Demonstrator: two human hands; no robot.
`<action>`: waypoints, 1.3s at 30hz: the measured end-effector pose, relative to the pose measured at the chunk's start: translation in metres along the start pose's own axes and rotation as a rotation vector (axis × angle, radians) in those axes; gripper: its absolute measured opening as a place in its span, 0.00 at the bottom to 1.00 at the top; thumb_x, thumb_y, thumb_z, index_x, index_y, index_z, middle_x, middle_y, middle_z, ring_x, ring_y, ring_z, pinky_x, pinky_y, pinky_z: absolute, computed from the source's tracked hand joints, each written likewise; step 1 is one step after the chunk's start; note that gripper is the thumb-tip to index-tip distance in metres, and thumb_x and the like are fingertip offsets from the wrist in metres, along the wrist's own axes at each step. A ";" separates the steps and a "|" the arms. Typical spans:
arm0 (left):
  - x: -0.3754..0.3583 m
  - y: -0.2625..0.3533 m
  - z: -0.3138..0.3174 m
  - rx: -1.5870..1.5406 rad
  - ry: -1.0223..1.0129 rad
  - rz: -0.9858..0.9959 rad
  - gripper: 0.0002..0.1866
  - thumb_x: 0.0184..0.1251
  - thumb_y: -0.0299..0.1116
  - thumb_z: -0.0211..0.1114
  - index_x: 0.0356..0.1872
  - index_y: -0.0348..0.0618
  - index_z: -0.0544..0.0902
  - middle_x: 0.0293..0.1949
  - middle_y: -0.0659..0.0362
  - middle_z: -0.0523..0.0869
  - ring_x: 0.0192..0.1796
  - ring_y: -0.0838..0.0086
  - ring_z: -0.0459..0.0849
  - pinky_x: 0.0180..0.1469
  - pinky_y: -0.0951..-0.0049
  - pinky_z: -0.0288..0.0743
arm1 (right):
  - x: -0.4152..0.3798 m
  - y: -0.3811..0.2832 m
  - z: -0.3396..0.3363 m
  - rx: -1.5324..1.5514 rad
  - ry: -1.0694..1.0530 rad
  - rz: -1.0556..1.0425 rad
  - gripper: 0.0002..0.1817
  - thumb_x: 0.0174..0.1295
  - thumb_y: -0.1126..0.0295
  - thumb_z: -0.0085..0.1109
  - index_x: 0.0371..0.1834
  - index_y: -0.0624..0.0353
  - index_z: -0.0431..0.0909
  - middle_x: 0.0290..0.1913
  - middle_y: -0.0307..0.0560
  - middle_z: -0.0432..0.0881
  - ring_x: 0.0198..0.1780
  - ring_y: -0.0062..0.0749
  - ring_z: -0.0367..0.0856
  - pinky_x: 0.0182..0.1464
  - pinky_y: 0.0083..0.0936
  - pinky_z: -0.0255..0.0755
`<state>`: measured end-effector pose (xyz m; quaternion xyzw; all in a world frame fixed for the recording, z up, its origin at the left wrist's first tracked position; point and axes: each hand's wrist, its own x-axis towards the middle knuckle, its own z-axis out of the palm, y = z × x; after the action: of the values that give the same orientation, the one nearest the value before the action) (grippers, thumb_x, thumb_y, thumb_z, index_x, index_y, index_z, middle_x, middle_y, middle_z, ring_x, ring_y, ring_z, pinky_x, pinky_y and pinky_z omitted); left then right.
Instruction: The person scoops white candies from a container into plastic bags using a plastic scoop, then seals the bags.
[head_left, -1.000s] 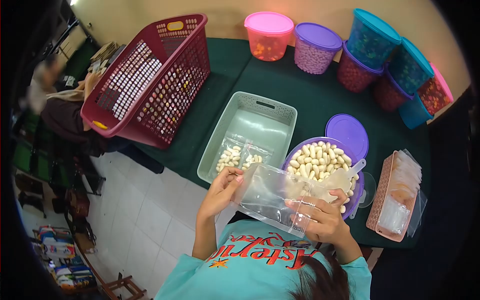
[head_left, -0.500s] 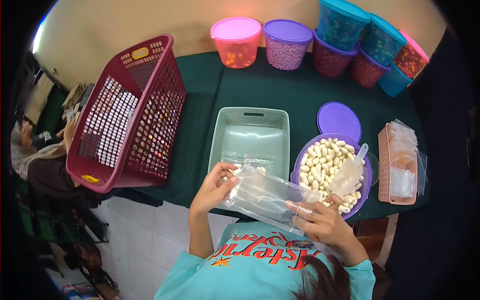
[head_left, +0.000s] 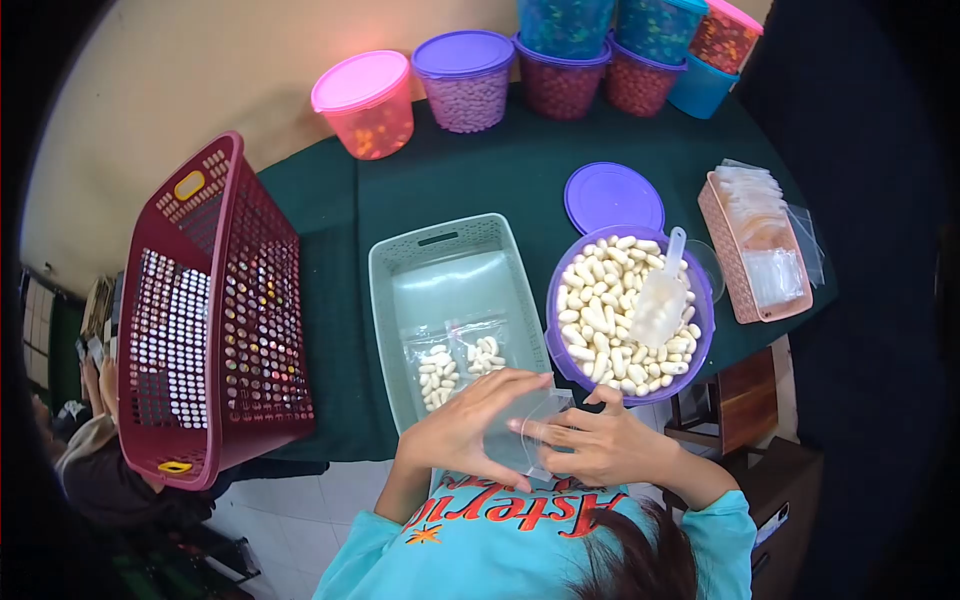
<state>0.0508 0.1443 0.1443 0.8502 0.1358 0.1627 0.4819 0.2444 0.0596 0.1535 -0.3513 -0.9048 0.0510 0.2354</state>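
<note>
My left hand (head_left: 465, 425) curves around a clear plastic bag (head_left: 512, 432), thumb on its near edge and fingers on its far edge. My right hand (head_left: 605, 448) grips the bag's other side, its fingertips pressed at the opening. No contents show inside this bag. Just beyond, a pale green basket (head_left: 382, 290) holds two clear bags of white oval pieces (head_left: 438, 378). Close to my right hand stands a purple tub (head_left: 557, 365) full of the same white pieces, with a translucent scoop (head_left: 660, 305) lying on top.
A purple lid (head_left: 615, 198) lies behind the tub. At right, a pink basket (head_left: 735, 268) holds plastic bags. A tall maroon basket (head_left: 265, 320) stands at left. Lidded tubs, including a pink one (head_left: 370, 115), line the back. Another person's arm (head_left: 100, 385) shows at far left.
The bag has moved from lying stretched between my hands to being held closer and turned, its opening between my fingers. My view has shifted right, showing the two filled bags more fully.
</note>
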 end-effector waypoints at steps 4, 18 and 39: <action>0.006 -0.003 0.005 -0.123 0.031 0.052 0.51 0.26 0.48 0.76 0.57 0.36 0.63 0.53 0.49 0.66 0.55 0.61 0.67 0.54 0.66 0.63 | -0.005 0.000 -0.004 0.029 -0.011 0.006 0.10 0.38 0.67 0.59 0.23 0.45 0.68 0.54 0.33 0.71 0.41 0.16 0.71 0.43 0.29 0.52; 0.017 -0.002 0.043 -0.204 0.363 -0.088 0.49 0.21 0.43 0.76 0.54 0.33 0.66 0.49 0.49 0.68 0.55 0.62 0.66 0.57 0.67 0.56 | -0.022 0.059 -0.084 0.023 -0.056 0.182 0.17 0.39 0.76 0.59 0.36 0.47 0.77 0.53 0.35 0.73 0.49 0.28 0.72 0.54 0.35 0.55; 0.031 0.009 0.126 -0.263 0.897 -0.174 0.47 0.28 0.43 0.72 0.57 0.36 0.63 0.51 0.51 0.64 0.56 0.63 0.63 0.59 0.66 0.56 | -0.010 0.194 -0.118 -0.243 -0.037 0.137 0.25 0.31 0.77 0.59 0.40 0.54 0.71 0.38 0.45 0.72 0.39 0.40 0.71 0.48 0.30 0.61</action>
<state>0.1314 0.0543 0.0956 0.6135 0.3795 0.4885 0.4910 0.4239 0.1899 0.2040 -0.4373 -0.8822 -0.0365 0.1706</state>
